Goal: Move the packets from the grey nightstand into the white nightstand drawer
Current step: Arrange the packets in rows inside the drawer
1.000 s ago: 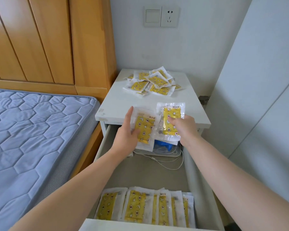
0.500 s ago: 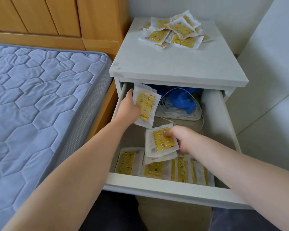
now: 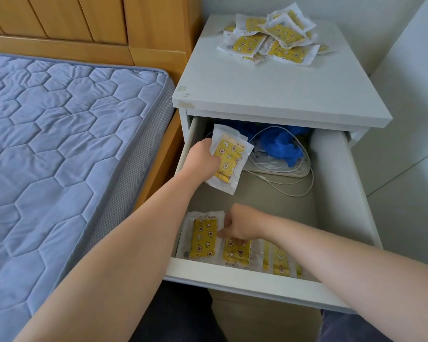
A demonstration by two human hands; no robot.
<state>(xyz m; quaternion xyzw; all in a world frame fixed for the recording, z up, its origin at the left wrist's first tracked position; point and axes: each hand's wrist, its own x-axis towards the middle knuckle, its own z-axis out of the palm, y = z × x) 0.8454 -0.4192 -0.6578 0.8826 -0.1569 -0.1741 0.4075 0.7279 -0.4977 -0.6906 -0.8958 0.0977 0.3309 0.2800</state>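
Bedside inventory, as it stood:

1. Nightstand (image 3: 269, 95), pale top, right of centre in the frame, set against a wooden headboard (image 3: 84, 21).
2. Pile of packets (image 3: 274, 35), clear wrappers with yellow star-and-moon inserts, heaped loosely at the back of the nightstand top, upper right of the frame.
3. Drawer (image 3: 245, 282), white, pulled well out below the top, with a beige floor.
4. Left hand (image 3: 202, 159), reaching in along the drawer's left wall, fingers curled round the left edge of item 5.
5. Held packet (image 3: 230, 159), same yellow pattern, tilted and raised clear of the drawer floor, at centre frame.
6. Right hand (image 3: 241, 225), low at the drawer's front, fingers curled down onto the right edge of item 7. I could not tell whether it pinched that edge or only touched it.
7. Front-left packet (image 3: 204, 239), lying flat on top of others at the front left corner of the drawer.
8. Row of packets (image 3: 279, 261), overlapping along the drawer's front wall, partly hidden by the right forearm.
9. Blue bundle (image 3: 279, 144) and a white cable (image 3: 294, 186), at the back of the drawer.
10. Mattress (image 3: 59, 144), blue and quilted, filling the left of the frame.
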